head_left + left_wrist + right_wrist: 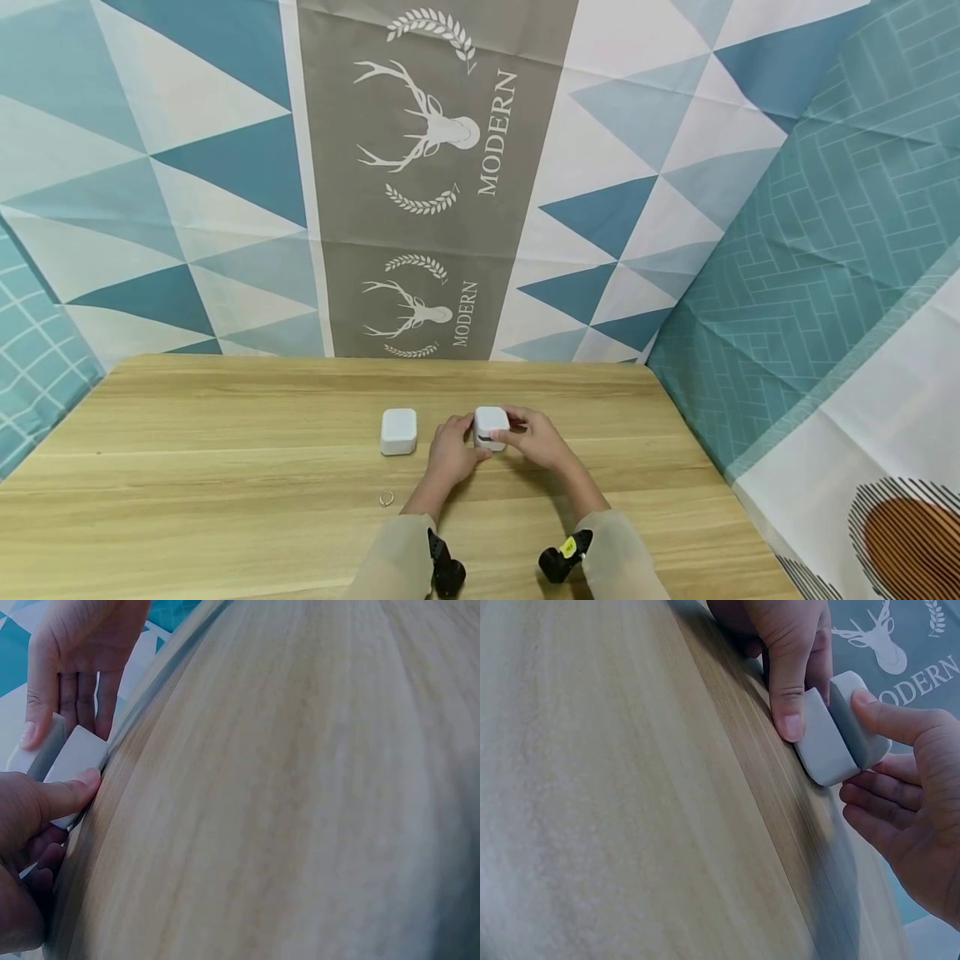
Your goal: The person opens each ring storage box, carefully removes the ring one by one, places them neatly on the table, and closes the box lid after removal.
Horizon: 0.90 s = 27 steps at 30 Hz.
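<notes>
Both hands are at a small white box (491, 418) with rounded corners, near the middle of the table. My left hand (450, 452) grips its lower part (825, 746), thumb pressed against the near side. My right hand (537, 437) pinches the lid (860, 727) between thumb and fingers. In the right wrist view the lid is tilted up from the lower part, showing a grey inner face. What lies inside the box is hidden. A second white box (398, 432) of similar shape stands closed to the left of my left hand.
A small gold-coloured ring (386, 498) lies on the wooden table (225, 500), nearer than the second box. Patterned cloth (420, 208) hangs behind the table's far edge, with teal cloth (825, 250) along the right side.
</notes>
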Motion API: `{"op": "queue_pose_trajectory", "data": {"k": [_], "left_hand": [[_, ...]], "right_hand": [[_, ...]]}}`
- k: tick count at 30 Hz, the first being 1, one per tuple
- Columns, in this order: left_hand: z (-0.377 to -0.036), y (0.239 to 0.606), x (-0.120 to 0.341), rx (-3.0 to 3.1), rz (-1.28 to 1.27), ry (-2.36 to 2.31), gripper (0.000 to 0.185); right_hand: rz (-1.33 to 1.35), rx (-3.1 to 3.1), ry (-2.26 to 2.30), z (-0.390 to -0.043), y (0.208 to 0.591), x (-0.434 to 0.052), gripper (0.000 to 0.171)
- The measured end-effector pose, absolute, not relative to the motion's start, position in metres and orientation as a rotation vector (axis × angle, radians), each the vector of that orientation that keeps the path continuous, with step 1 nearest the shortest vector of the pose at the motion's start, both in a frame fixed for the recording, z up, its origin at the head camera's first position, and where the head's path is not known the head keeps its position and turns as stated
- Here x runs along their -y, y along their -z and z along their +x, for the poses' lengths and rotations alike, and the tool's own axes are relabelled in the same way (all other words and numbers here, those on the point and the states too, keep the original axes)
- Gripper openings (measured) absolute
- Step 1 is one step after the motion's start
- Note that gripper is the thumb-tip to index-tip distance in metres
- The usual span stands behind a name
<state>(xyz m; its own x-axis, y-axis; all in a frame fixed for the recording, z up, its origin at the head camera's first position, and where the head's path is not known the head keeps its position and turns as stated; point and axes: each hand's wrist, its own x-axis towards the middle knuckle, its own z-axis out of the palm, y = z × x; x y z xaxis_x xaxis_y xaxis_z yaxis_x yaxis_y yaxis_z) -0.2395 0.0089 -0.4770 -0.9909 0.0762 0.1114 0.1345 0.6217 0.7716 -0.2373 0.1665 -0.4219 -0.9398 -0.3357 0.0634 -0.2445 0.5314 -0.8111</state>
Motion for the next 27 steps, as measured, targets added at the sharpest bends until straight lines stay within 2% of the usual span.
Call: {"op": "queue_pose_trajectory", "data": {"k": [6,13,27], "left_hand": [[-0.239,0.477,-0.009,2.771,-0.178,1.327,0.068],[-0.240,0.478,-0.009,2.780,-0.187,1.314,0.068],[-0.240,0.476,-0.008,2.775,-0.187,1.326,0.067]], "right_hand": [[-0.517,-2.659,1.375,-0.240,0.426,-0.168,0.049],[-0.481,-2.666,1.402,-0.259,0.457,-0.177,0.052],[-0.472,-2.682,1.325,-0.264,0.456,-0.180,0.060]]}}
